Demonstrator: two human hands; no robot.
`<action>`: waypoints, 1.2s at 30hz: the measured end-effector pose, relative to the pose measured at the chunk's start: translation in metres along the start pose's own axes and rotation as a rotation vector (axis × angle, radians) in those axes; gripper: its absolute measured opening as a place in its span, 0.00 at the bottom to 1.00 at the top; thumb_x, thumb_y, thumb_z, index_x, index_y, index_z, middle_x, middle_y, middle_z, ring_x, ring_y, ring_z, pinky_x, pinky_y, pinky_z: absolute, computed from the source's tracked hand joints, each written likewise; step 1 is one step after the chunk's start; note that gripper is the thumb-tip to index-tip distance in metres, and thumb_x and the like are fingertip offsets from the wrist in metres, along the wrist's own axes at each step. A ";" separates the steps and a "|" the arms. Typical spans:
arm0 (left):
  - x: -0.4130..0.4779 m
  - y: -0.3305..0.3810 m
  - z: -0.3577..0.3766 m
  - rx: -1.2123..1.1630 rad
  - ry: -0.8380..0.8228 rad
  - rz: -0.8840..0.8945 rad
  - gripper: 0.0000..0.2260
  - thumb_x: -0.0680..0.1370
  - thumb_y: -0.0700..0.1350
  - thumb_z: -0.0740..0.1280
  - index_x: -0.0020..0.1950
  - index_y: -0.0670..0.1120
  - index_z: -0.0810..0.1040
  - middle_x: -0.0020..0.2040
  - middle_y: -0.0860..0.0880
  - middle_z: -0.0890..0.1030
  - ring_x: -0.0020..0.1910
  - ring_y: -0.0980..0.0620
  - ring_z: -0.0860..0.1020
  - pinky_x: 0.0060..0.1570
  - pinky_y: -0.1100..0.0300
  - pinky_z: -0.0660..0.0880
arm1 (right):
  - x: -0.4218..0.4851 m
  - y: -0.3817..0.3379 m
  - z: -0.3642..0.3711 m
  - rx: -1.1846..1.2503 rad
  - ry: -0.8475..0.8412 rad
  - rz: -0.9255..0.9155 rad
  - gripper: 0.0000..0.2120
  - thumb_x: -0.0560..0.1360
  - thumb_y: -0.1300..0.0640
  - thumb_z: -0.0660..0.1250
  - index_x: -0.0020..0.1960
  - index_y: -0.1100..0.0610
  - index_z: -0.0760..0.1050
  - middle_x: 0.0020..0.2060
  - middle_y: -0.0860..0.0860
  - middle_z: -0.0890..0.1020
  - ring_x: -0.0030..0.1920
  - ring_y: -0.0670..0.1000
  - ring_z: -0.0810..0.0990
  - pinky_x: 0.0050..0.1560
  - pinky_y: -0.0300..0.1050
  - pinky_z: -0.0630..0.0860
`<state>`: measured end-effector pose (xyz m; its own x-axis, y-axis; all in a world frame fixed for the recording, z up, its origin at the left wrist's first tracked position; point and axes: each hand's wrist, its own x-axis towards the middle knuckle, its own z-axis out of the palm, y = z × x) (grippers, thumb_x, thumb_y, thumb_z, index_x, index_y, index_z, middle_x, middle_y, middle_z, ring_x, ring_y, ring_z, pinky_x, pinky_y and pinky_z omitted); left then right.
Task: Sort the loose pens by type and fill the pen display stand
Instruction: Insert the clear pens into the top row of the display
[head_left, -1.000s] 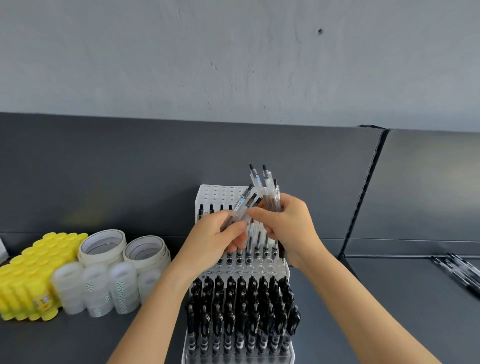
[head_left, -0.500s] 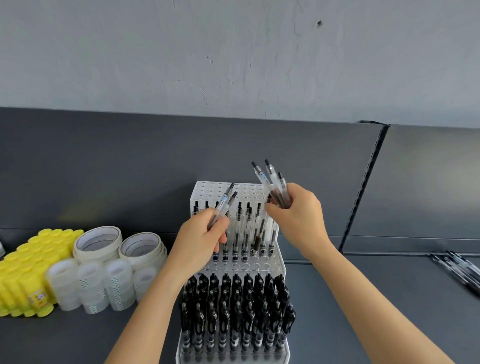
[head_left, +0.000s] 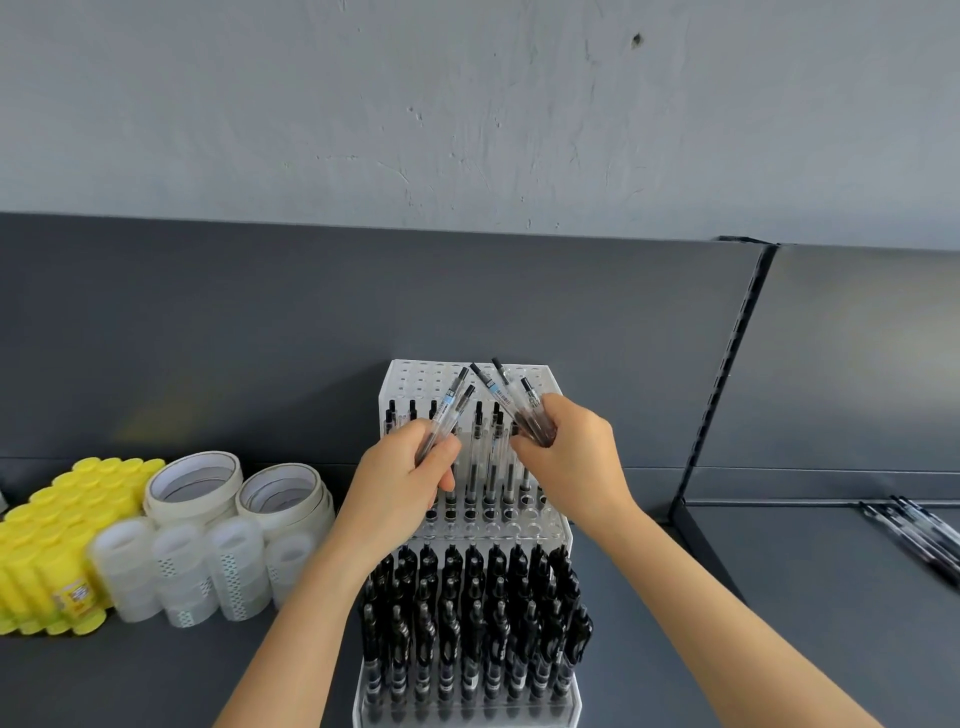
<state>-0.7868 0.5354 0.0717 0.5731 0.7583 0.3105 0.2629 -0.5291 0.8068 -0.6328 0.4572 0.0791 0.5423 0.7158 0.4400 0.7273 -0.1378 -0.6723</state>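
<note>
A clear tiered pen display stand (head_left: 563, 532) stands in the middle of the dark shelf. Its lower tier is packed with black pens (head_left: 467, 613); the upper tier holds several clear-barrelled pens (head_left: 488, 457) and has empty holes at the back. My left hand (head_left: 410, 478) grips two clear pens (head_left: 452, 410), tips down over the upper tier's left side. My right hand (head_left: 566, 457) holds a small bunch of clear pens (head_left: 511, 397), their black caps fanning up and to the left over the tier's right side.
Rolls of tape (head_left: 197, 483), clear plastic tubes (head_left: 192, 566) and yellow-capped glue sticks (head_left: 47, 540) crowd the shelf left of the stand. More loose pens (head_left: 919, 535) lie on the neighbouring shelf at the right, past a black upright divider (head_left: 722, 374).
The two hands have separated: my left hand took two pens from the bunch and lowered them over the left side of the upper tier, while my right hand keeps the others.
</note>
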 end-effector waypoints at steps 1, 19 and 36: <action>0.000 0.000 0.000 -0.001 -0.001 -0.002 0.13 0.81 0.48 0.61 0.39 0.44 0.74 0.27 0.60 0.77 0.24 0.61 0.69 0.30 0.71 0.68 | -0.001 0.000 0.001 -0.004 0.004 -0.012 0.20 0.72 0.63 0.66 0.32 0.55 0.56 0.26 0.48 0.63 0.28 0.48 0.57 0.26 0.38 0.60; 0.004 0.007 0.004 -0.023 0.021 -0.003 0.10 0.79 0.48 0.64 0.43 0.44 0.77 0.34 0.53 0.80 0.26 0.62 0.71 0.34 0.62 0.67 | 0.005 -0.002 -0.029 0.962 -0.093 0.626 0.10 0.78 0.56 0.64 0.45 0.62 0.76 0.29 0.50 0.71 0.29 0.47 0.69 0.24 0.37 0.68; 0.004 0.005 0.007 0.063 0.020 -0.003 0.10 0.79 0.49 0.64 0.39 0.48 0.76 0.35 0.51 0.81 0.28 0.63 0.72 0.35 0.64 0.69 | 0.002 0.014 -0.019 0.470 -0.071 0.269 0.04 0.73 0.58 0.71 0.41 0.58 0.79 0.28 0.49 0.75 0.30 0.47 0.71 0.32 0.38 0.68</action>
<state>-0.7781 0.5336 0.0733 0.5568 0.7670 0.3189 0.3129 -0.5493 0.7748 -0.6128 0.4437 0.0820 0.6421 0.7439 0.1851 0.2912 -0.0133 -0.9566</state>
